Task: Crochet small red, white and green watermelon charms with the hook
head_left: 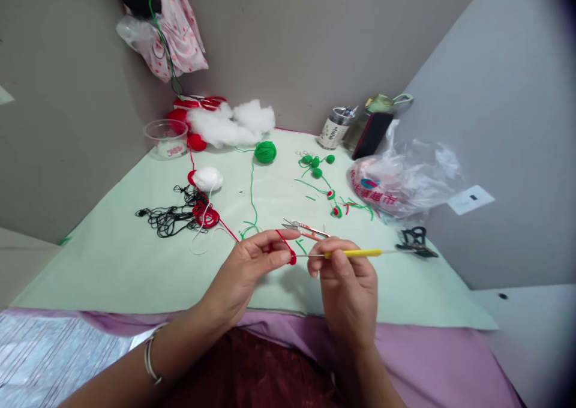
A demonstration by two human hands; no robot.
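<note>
My left hand [265,255] pinches a small piece of red crochet [293,257] between thumb and fingers. Red yarn [282,238] passes over its raised index finger and trails back to a loose red coil [206,215] on the table. In my right hand [346,276] is a crochet hook with a yellow handle [360,253], held level. Its thin metal shaft points left and its tip meets the red piece; the tip itself is hidden there. Just beyond the hands lie thread snips [306,230] with orange handles, among green yarn scraps.
At the back are white stuffing [229,125], a clear tub [166,138], a green yarn ball [265,152], a pen can [335,129] and a phone [372,135]. Tangled black yarn [168,219] lies left, a plastic bag [405,177] and black hair clip [416,242] right. Small green crocheted pieces [317,173] sit mid-table.
</note>
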